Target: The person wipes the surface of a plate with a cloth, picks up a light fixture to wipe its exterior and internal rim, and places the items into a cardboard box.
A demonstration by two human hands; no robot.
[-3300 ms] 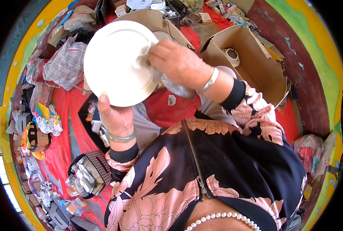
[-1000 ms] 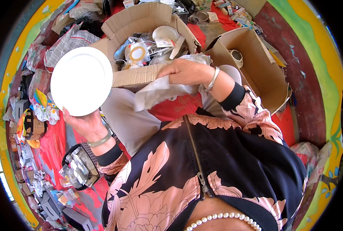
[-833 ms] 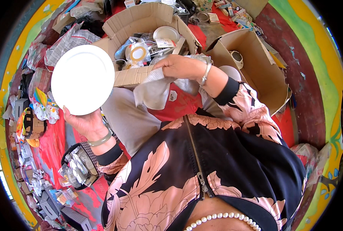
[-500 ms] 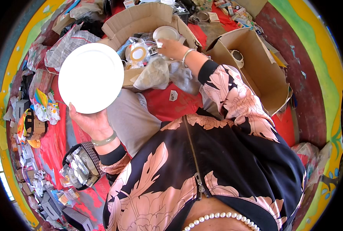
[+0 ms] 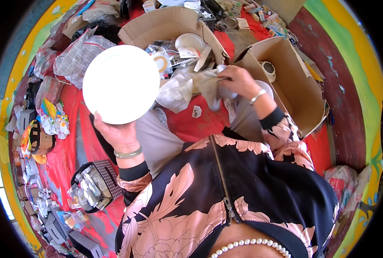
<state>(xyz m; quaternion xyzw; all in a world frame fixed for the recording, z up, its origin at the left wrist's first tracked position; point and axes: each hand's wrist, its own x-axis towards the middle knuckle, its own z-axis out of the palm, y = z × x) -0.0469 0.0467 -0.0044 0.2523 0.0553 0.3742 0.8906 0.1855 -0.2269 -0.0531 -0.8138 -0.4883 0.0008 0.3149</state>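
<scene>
My left hand (image 5: 114,133) holds a round white plate (image 5: 120,84) by its lower rim, raised and facing me on the left. My right hand (image 5: 238,81) grips a crumpled grey-white cloth (image 5: 200,84) that hangs down in front of an open cardboard box (image 5: 170,26) holding a white dish, a tape roll and other small items. The cloth and the plate are apart, with the cloth to the right of the plate.
A second open cardboard box (image 5: 294,86) with a cup inside stands at the right. Red cloth (image 5: 191,124) covers the ground. Packets, small boxes and a checked pouch (image 5: 92,185) lie along the left; wrapped bundles (image 5: 77,58) sit at upper left.
The plate has come back toward the middle from the far left. My right hand reached into the box with the cloth, then drew back to the right, still gripping it.
</scene>
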